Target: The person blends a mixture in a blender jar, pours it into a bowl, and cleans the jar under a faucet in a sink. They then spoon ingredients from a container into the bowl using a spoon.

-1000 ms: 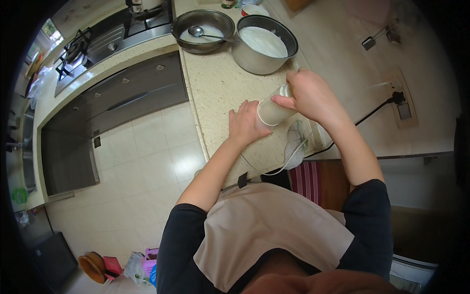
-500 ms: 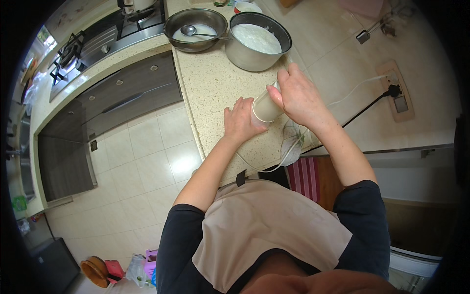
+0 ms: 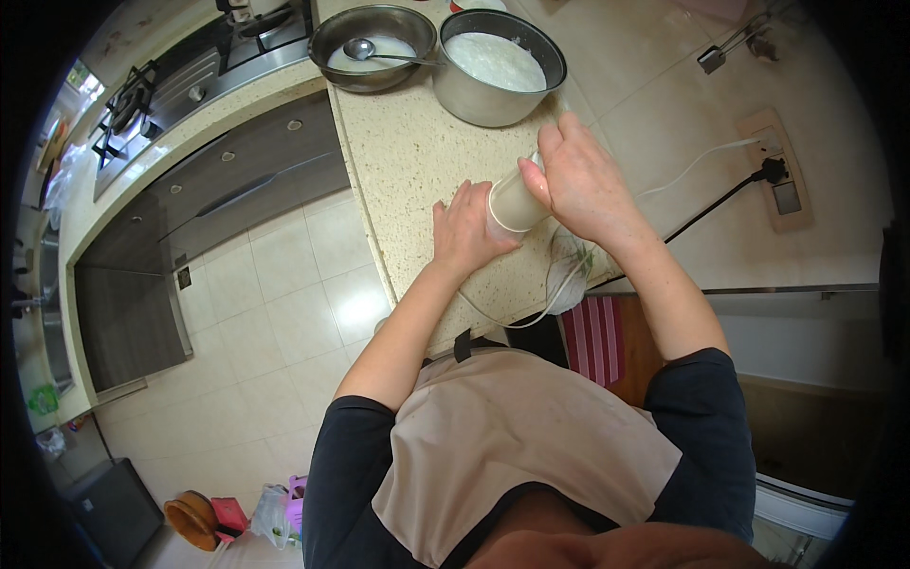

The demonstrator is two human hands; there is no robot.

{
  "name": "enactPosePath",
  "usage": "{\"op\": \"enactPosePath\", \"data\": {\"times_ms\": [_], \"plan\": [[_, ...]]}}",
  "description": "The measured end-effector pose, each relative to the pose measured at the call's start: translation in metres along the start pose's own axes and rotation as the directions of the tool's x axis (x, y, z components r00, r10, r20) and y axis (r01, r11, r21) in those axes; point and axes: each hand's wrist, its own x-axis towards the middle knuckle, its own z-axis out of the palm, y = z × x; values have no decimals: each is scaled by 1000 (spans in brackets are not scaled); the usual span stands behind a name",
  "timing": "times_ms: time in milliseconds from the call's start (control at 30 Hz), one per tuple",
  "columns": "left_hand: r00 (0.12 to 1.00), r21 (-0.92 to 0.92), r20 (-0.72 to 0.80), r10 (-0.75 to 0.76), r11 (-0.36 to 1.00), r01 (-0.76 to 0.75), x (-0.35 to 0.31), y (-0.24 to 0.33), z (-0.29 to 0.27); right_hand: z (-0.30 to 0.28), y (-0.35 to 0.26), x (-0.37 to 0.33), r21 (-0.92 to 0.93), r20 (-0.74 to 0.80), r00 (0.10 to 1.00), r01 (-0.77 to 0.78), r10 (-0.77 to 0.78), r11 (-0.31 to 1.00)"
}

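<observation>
On the speckled countertop [image 3: 403,204] a cream-coloured cylindrical appliance [image 3: 518,204], looking like a small blender, stands between my hands. My left hand [image 3: 466,224] is wrapped round its pale see-through lower part. My right hand [image 3: 586,185] grips its upper end, thumb lying along the side. Its inside cannot be seen. A white cord [image 3: 542,321] loops over the counter near my body. Beyond my hands are a steel pot [image 3: 488,106] with white, milky contents and a metal bowl [image 3: 332,71] of whitish liquid. A spoon [image 3: 393,58] lies across the bowl, its handle reaching the pot.
A crumpled clear bag [image 3: 567,275] lies on the counter beside my right forearm. Plugs and cords hang from a wall socket [image 3: 777,171] at right. The gas stove [image 3: 180,90] is far left. A striped mat [image 3: 594,337] shows below the counter's edge.
My hands keep the same grip on the appliance. The view has shifted slightly, so the pot and bowl sit a little higher in the picture.
</observation>
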Motion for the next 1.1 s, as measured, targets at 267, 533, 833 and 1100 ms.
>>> {"op": "enactPosePath", "data": {"times_ms": [267, 533, 833, 1100], "plan": [[999, -6, 50, -20, 1000, 21, 2, 3, -2, -1, 0, -1, -14, -7, 1000, 0, 0, 1000], [993, -13, 109, -49, 999, 51, 4, 3, -5, 0, 0, -1, -25, -24, 1000, 8, -9, 1000], [992, -14, 118, -47, 999, 49, 5, 2, -4, 1, 1, 0, -24, -39, 999, 18, -19, 1000], [993, 15, 106, -44, 999, 43, 5, 3, -4, 1, 0, 0, -29, -33, 999, 9, -10, 1000]]}}
